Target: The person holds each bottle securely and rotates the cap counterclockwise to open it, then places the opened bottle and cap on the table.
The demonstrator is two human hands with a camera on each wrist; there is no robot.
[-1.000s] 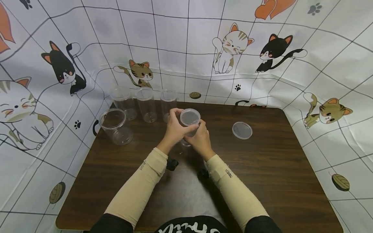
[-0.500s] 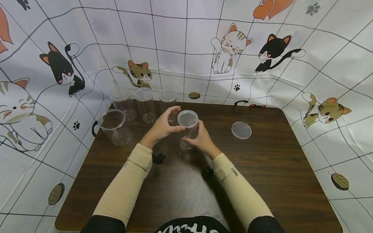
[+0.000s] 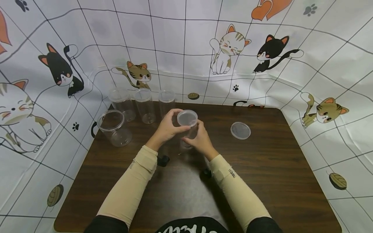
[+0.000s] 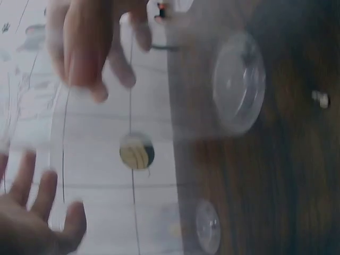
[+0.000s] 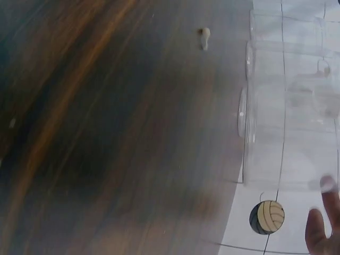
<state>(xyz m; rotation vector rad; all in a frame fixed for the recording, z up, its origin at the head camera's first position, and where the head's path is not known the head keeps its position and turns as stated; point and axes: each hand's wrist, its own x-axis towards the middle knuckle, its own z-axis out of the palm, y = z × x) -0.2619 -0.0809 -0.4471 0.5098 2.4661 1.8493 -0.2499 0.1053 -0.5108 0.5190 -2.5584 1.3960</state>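
Near the middle of the table, my right hand (image 3: 202, 139) grips a clear plastic jar (image 3: 187, 142) round its body. A translucent round lid (image 3: 187, 117) sits on the jar's mouth. My left hand (image 3: 169, 127) holds the lid's edge, thumb in front and index finger behind. The left wrist view shows the jar's round base (image 4: 239, 82) close to the tabletop, with the right thumb (image 4: 85, 69) across its upper part. Fingers of the left hand (image 4: 40, 212) are spread at lower left there. Right fingers (image 5: 319, 228) show at the right wrist view's edge.
A wide, uncovered clear jar (image 3: 115, 129) stands at the left, with tall clear jars (image 3: 123, 105), (image 3: 145, 106), (image 3: 167, 103) behind it. Another round lid (image 3: 241, 130) lies flat on the right of the brown table (image 3: 262, 168). A small pale bit (image 4: 321, 98) lies near the held jar.
The left hand let go of the lid and swung left, then came back right to the lid. The right hand has stayed round the jar, which shifted slightly left.
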